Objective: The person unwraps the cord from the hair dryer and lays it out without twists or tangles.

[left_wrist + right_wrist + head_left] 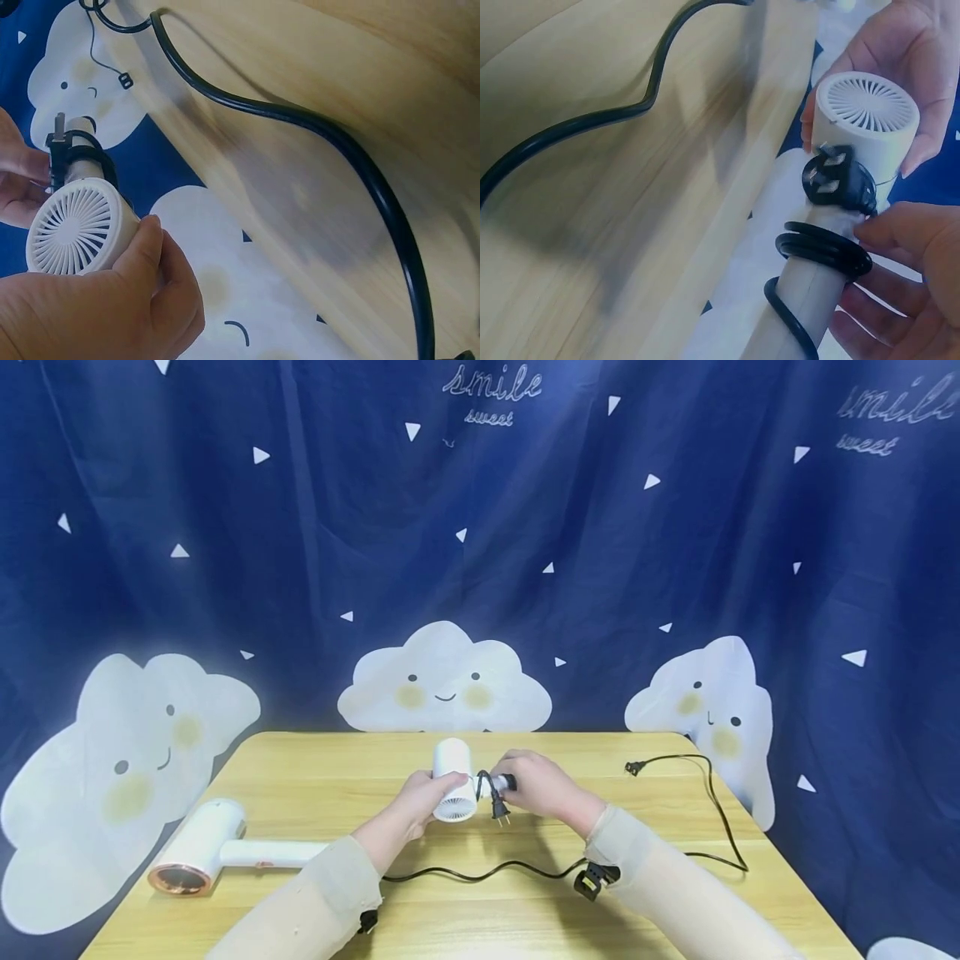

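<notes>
A small white hair dryer (452, 758) is held up above the table, its slotted round grille showing in both wrist views. My left hand (423, 797) grips its barrel, thumb on one side and fingers on the other. At the handle is my right hand (540, 785); in the right wrist view its thumb touches beside the wound cord (821, 251) and its fingers curl behind the handle (791, 304). Several loops of this black cord go round the handle. A black two-pin plug (500, 810) hangs between the hands, close to the barrel.
A larger white hair dryer (206, 835) with a copper-coloured rim lies at the table's left, its handle partly behind my left sleeve. A black cord (517, 864) runs across the wooden table (300, 777) to a plug (635, 767) at the right. A blue curtain (450, 577) hangs behind.
</notes>
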A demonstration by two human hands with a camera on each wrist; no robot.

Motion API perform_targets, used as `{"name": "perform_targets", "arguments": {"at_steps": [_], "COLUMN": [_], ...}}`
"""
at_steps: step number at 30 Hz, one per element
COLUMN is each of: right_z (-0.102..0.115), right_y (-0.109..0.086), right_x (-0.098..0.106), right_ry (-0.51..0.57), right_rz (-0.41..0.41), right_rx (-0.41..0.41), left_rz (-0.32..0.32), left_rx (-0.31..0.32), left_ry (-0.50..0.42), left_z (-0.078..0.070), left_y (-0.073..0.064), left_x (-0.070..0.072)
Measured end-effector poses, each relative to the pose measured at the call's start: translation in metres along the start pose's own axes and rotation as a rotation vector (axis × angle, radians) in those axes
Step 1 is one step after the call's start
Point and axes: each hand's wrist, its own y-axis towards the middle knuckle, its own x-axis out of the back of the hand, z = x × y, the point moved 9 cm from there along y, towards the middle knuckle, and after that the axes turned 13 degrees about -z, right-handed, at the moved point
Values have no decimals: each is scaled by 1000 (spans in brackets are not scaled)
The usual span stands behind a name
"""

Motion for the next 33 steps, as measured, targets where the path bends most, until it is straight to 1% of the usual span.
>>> {"name": "perform_targets", "arguments": {"at_steps": [4,8,16,22,26,33], "right_z": [2,2,1,0,0,2], "right_y": [0,1,4,6,8,13], "right_x": [1,0,0,-4,-5,-7], "right_ry": [-12,-27,-51,-105,-108,-110], "right_rz": [-8,-23,-69,-49,-44,-54], "right_rx": [-12,-48,-129,-172,-197,-235], "left_rz": [-9,-16,-9,-10,-8,-17], "left_rx": [0,-5,-12,-17,-15,-17], "left_ry": [-9,-1,1,13,8,-4], "left_z": [1,1,0,-2,-2,0], "left_y": [1,0,-2,-5,-7,-5], "left_x": [1,1,1,2,2,4]}}
